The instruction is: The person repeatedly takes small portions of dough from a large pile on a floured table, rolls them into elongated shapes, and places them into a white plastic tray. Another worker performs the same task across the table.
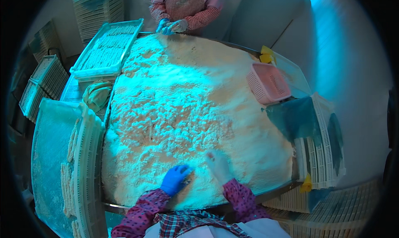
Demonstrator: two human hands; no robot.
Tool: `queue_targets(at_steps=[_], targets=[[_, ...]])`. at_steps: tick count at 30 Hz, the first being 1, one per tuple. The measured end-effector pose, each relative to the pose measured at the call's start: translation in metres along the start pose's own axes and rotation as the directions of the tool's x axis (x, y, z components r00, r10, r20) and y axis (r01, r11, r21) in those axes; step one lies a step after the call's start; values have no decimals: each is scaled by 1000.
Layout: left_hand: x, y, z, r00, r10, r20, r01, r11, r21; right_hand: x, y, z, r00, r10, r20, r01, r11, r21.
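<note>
I watch remotely through the wearer's left head camera, a wide fisheye looking down and forward over the table (279, 194) from its near side, above the left hand (174, 180) and right hand (219, 168), reaching a co-worker (183, 7) at the far edge, straight lines bowing toward the dark rim

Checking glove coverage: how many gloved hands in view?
4. Near side of the pale powdery spread: the wearer's blue-gloved left hand and white-gloved right hand. Far edge: a co-worker's blue-gloved hand and white-gloved hand, close together. None seems hidden.
</note>
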State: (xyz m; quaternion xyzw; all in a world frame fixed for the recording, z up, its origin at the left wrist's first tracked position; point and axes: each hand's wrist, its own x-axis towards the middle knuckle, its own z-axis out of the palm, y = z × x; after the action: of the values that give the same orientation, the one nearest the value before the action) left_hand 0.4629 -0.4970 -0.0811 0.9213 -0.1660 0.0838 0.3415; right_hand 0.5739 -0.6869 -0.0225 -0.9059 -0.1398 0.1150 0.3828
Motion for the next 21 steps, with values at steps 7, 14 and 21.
queue_targets(at_steps=[7, 14, 21], targets=[[2, 4, 10, 987, -132, 91, 130, 991, 29, 76, 17, -12, 935, -243, -260, 58, 825, -563], [-33, -15, -30, 866, -499, -46, 477, 848, -230, 66, 58, -21, 938, -14, -345, 25, 999, 27], [-4, -24, -50, 997, -69, 48, 74, 988, -134, 74, 28, -21, 976, 9, -217, -35, 993, -114]])
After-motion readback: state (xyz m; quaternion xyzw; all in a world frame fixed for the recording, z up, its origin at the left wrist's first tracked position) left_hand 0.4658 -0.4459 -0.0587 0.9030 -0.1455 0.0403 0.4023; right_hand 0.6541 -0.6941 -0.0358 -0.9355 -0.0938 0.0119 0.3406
